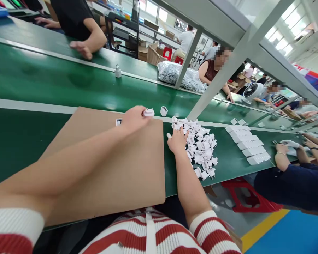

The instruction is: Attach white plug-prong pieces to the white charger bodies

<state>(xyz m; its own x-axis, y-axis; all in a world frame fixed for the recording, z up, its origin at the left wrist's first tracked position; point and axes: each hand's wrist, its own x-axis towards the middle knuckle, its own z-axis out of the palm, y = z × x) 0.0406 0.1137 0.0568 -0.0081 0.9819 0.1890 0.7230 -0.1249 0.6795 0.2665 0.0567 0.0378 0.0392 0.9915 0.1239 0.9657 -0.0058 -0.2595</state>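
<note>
My left hand (134, 120) reaches across the cardboard sheet (122, 169), closed on a white plug piece (148, 112) with metal pins. A white charger housing (118, 122) lies partly hidden by that hand at the sheet's far edge. Another charger housing (163, 111), its end open, sits just beyond on the green conveyor belt. My right hand (178, 141) rests with fingers spread at the left side of a heap of white plug pieces (201, 144). Its fingertips touch the heap, and I see nothing gripped in them.
White blocks (246, 141) stand in a row right of the heap. An assembled charger (118, 71) stands upright farther back on the belt. A slanted metal post (212, 81) rises behind the heap. A full plastic bag (180, 76) lies across the belt; co-workers sit on several sides.
</note>
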